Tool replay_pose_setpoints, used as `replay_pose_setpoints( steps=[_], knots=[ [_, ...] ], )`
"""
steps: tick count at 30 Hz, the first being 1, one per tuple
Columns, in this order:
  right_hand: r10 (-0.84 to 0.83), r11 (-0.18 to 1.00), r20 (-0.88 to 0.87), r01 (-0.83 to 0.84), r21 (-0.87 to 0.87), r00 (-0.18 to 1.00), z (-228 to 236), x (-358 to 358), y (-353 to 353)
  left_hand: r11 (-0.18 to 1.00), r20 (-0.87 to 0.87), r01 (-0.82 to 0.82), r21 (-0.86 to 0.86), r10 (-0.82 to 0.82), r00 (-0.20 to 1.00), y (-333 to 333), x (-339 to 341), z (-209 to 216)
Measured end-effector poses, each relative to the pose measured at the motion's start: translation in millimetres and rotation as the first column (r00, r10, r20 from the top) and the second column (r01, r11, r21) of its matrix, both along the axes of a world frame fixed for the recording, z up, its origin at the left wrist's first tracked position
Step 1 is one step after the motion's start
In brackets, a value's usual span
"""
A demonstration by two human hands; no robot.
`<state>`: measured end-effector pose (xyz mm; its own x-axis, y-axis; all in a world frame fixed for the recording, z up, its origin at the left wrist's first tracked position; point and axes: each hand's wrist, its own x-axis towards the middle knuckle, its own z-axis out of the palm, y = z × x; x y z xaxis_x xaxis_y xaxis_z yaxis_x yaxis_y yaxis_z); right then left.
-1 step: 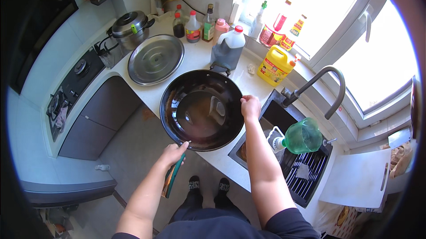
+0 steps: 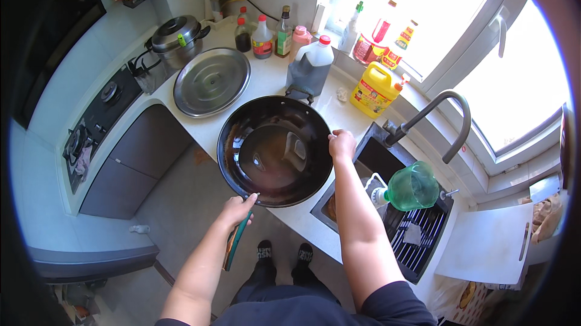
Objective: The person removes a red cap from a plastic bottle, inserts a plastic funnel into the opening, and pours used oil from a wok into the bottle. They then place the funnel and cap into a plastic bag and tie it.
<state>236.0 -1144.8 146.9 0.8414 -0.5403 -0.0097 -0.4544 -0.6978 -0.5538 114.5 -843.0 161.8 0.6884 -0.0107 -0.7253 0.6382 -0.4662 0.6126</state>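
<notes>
Head view only, so here goes. Big black wok (image 2: 275, 152) sits on the white worktop (image 2: 266, 81), hanging over its front edge a bit, right next to the sink (image 2: 378, 159). Inside it there's a shallow pool of brownish liquid (looks like dirty water, but hard to say through the glare). The right hand (image 2: 342, 144) is clenched on the wok's rim at the sink side. The left hand (image 2: 237, 210) touches the near rim and is wrapped around a green-handled tool (image 2: 233, 244) that points down toward the floor; could be a brush or scraper, can't tell.

Behind the wok, toward the worktop's back edge: a grey jug (image 2: 310, 71) with a red cap, dark liquid in it. Left of that a round steel lid (image 2: 212, 81) lying flat, and a lidded steel pot (image 2: 177, 39) in the back left corner. A row of sauce bottles (image 2: 263, 37) lines the back wall. The yellow bottle (image 2: 376, 90) stands by the tap (image 2: 436, 117). A green bottle (image 2: 411, 188) lies on its side over the drain rack (image 2: 417, 241) at the right end.
</notes>
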Motion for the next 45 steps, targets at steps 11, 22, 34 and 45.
replay_pose_setpoints(
  steps=[11, 22, 34, 45],
  knots=[
    [-0.070, 0.996, -0.213, 0.079, 0.032, 0.974, 10, 31, 0, 0.988, 0.161, -0.140, 0.063, 0.129, 0.979, -6, -13, -8],
    [0.034, 0.998, -0.156, -0.025, 0.058, 0.987, 93, 6, -12, 0.991, 0.330, 0.017, 0.136, -0.061, 0.942, 30, -13, 90],
    [0.227, 0.965, -0.123, -0.206, 0.161, 0.966, 231, -53, -50, 0.979, 0.322, 0.194, 0.065, -0.205, 0.924, 26, 2, 224],
    [0.246, 0.916, 0.050, -0.249, 0.315, 0.968, 269, -95, -155, 0.941, 0.431, 0.292, 0.172, -0.338, 0.837, -64, -18, 270]
  ],
)
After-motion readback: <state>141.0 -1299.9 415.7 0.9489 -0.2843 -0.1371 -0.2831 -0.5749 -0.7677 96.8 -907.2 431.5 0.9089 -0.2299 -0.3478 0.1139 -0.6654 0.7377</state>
